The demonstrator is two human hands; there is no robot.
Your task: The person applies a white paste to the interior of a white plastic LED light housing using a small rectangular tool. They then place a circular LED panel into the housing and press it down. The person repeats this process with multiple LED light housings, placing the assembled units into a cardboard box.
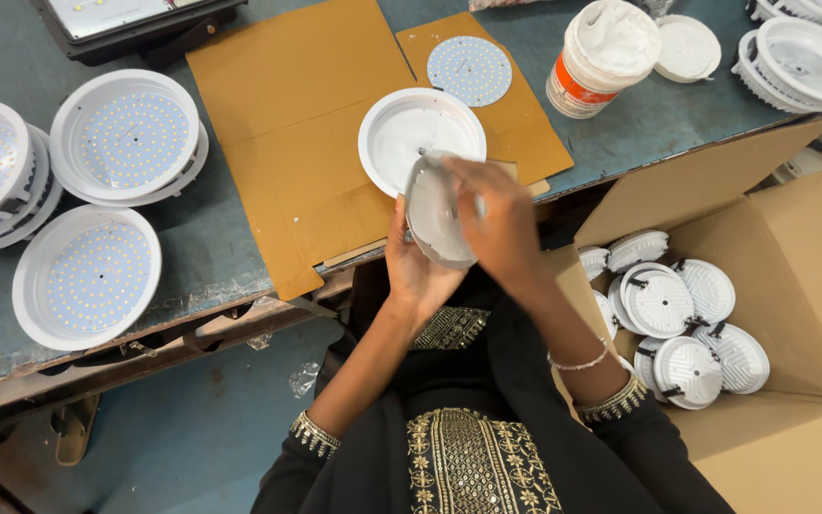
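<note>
Both hands hold one pale round metal disc [435, 211] tilted on edge, just above the near rim of a white round plastic lamp housing [420, 138] on the brown cardboard sheet [287, 114]. The left hand [416, 266] cups it from beneath; the right hand [501, 224] has its fingers [473, 186] curled over the disc's face (nearer the housing). Three finished white LED lamps [88, 276] sit left on the bench [202, 238]; about eight housings [687, 371] lie in the cardboard box [792, 286].
</note>
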